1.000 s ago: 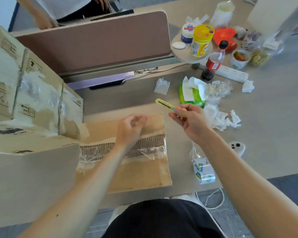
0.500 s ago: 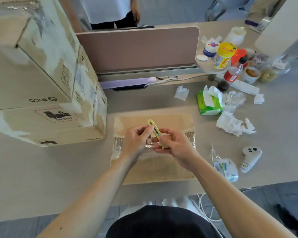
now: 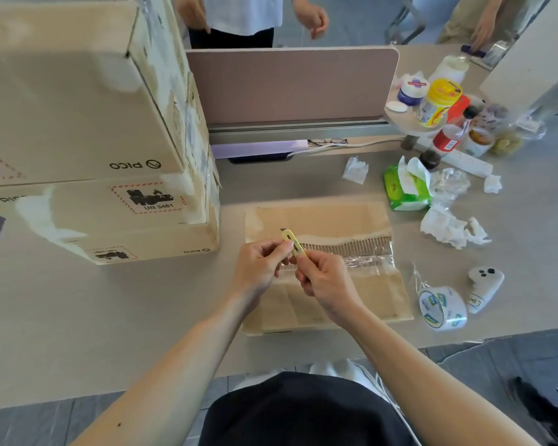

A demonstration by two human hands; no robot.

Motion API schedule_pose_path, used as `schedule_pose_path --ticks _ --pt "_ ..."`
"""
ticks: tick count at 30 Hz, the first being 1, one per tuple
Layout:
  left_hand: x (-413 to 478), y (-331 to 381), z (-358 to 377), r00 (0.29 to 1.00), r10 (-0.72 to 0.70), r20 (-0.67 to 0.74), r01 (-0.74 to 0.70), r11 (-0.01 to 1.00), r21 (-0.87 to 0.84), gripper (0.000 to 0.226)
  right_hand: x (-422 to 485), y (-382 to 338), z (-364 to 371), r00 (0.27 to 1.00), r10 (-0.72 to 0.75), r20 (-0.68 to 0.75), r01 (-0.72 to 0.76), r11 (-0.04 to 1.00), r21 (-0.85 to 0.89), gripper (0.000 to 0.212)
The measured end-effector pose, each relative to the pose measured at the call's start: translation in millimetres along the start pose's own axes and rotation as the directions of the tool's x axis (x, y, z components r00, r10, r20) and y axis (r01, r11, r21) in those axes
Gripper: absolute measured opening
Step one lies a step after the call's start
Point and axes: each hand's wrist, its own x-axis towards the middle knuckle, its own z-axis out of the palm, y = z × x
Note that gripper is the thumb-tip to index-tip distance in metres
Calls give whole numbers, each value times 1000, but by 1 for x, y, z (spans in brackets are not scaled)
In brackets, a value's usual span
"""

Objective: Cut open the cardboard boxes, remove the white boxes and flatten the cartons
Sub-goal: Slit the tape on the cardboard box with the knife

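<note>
Your right hand (image 3: 327,281) has its fingers curled round the near end of the yellow knife (image 3: 292,241). Your left hand (image 3: 260,268) pinches it just above, the blade end pointing far-left. Both are above the flattened cardboard (image 3: 335,220) on the table (image 3: 110,317). The stacked cardboard boxes (image 3: 78,123) stand left, and a tape roll (image 3: 442,309) lies right.

Bright, even daylight over my tabletop (image 3: 78,317); shadows soft and faint; wide-angle lens bends the edges; picture slightly soft throughout.
</note>
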Motion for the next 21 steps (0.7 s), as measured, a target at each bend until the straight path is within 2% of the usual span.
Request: schedule_pose_path --ticks 13,16,19,21 --pt "-2 -8 -18 999 20 40 -18 999 -30 30 3 8 16 993 -68 -96 55 990 -129 33" --pt "-2 -8 -23 998 17 64 -16 1000 -14 29 3 4 15 998 -44 -38 38 989 -142 31" --pt "2 -3 -37 999 -10 48 8 999 36 19 6 -9 9 998 22 59 -18 997 -80 16" --pt "9 -5 -53 1000 13 -10 -12 995 104 18 13 -12 0 996 32 83 -17 985 -174 16"
